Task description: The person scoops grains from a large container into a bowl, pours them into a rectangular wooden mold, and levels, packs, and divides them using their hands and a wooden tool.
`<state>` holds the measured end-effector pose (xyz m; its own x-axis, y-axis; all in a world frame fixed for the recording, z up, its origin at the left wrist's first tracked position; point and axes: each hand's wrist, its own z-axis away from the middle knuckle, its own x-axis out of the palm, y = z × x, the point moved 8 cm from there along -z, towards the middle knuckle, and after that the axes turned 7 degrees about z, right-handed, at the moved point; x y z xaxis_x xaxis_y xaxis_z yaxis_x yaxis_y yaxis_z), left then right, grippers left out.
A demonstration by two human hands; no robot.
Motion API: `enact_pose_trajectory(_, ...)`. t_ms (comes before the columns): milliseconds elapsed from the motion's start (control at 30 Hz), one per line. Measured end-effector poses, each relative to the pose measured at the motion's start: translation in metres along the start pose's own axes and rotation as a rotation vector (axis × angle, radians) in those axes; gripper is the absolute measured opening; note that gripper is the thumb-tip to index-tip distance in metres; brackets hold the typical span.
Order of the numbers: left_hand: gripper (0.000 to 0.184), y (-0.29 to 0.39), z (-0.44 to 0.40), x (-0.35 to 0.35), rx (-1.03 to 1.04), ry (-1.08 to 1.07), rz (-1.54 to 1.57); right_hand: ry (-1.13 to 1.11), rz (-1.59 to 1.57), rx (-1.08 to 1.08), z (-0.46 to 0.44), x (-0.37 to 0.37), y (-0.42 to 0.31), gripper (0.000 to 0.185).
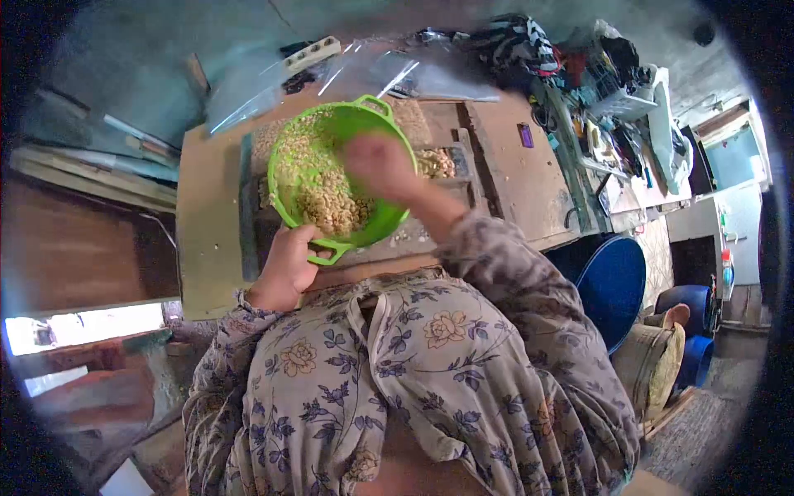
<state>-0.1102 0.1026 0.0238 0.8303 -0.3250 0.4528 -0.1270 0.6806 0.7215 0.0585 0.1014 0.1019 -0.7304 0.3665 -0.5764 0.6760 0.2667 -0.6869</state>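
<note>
A bright green plastic colander (279,194) with loop handles is tilted over the wooden table. Pale, nut-like kernels (331,208) are heaped in its lower part and spread up its left side. My left hand (288,263) grips the near handle, fingers wrapped round it. Over the right side of the colander is my right hand (376,165), smeared by motion; its fingers cannot be made out, nor whether they hold anything. More kernels (437,163) lie in a dark-edged tray or frame beneath, partly hidden by the colander and my forearm.
The wooden table (529,194) carries a small purple object (526,135) at right and clear plastic sheets (372,73) along the back. A cluttered side shelf (616,149) stands at right. Below it are a blue barrel (608,285) and a sack-like container (649,364).
</note>
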Motion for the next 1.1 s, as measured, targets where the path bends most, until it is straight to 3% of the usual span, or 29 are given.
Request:
enact_pose_trajectory(33, 0.025, -0.002, -0.001, 0.000, -0.032, -0.002, 0.025, -0.315, 0.424, -0.280, 0.008, 0.044, -0.019, 0.022)
enact_pose_trajectory(67, 0.025, -0.001, -0.002, 0.003, -0.031, -0.011, 0.012, -0.301, 0.429, -0.276, 0.012, 0.042, -0.023, 0.022)
enact_pose_trajectory(133, 0.025, -0.002, -0.002, 0.002, -0.048, 0.032, 0.067, -0.244, 0.168, -0.076, 0.013, 0.033, -0.017, 0.022)
enact_pose_trajectory(200, 0.025, -0.002, -0.005, -0.003, -0.039, 0.008, 0.067, -0.087, 0.188, 0.095, 0.005, -0.026, -0.009, 0.027)
enact_pose_trajectory(300, 0.025, 0.001, -0.001, 0.000, -0.017, 0.000, 0.066, 0.043, 0.234, 0.400, 0.027, -0.091, 0.085, 0.028)
enact_pose_trajectory(333, 0.024, 0.003, 0.002, 0.001, -0.003, 0.019, 0.066, -0.028, 0.563, 0.378, 0.043, -0.102, 0.109, 0.030)
enact_pose_trajectory(400, 0.022, 0.004, 0.008, -0.004, 0.004, 0.021, 0.044, -0.159, 0.686, 0.476, 0.063, -0.106, 0.137, 0.032)
enact_pose_trajectory(467, 0.019, 0.014, 0.008, 0.000, 0.163, -0.121, -0.416, -0.264, 0.685, 0.606, 0.084, -0.100, 0.150, 0.029)
enact_pose_trajectory(500, 0.018, 0.016, 0.008, 0.002, 0.221, -0.161, -0.568, -0.265, 0.683, 0.602, 0.088, -0.094, 0.154, 0.029)
enact_pose_trajectory(567, 0.015, 0.001, 0.003, -0.010, -0.027, -0.064, -0.009, -0.081, 0.518, 0.612, 0.092, -0.092, 0.159, 0.018)
enact_pose_trajectory(700, 0.013, 0.008, 0.014, 0.003, 0.028, -0.115, -0.244, 0.006, 0.452, 0.566, 0.087, -0.088, 0.167, 0.017)
enact_pose_trajectory(800, 0.018, 0.017, 0.021, 0.009, 0.203, -0.159, -0.408, -0.073, 0.639, 0.511, 0.076, -0.085, 0.181, 0.020)
enact_pose_trajectory(900, 0.033, 0.013, 0.015, 0.000, 0.122, -0.125, -0.324, -0.114, 0.552, 0.526, 0.068, -0.086, 0.175, 0.018)
enact_pose_trajectory(967, 0.037, -0.001, 0.015, -0.001, -0.142, -0.122, -0.059, -0.110, 0.468, 0.678, 0.070, -0.094, 0.172, 0.018)
enact_pose_trajectory(1000, 0.037, -0.004, 0.014, -0.003, -0.139, -0.121, -0.056, -0.112, 0.469, 0.674, 0.071, -0.093, 0.179, 0.018)
enact_pose_trajectory(1100, 0.027, 0.016, 0.022, 0.014, 0.222, -0.181, -0.521, -0.028, 0.565, 0.506, 0.070, -0.095, 0.182, 0.019)
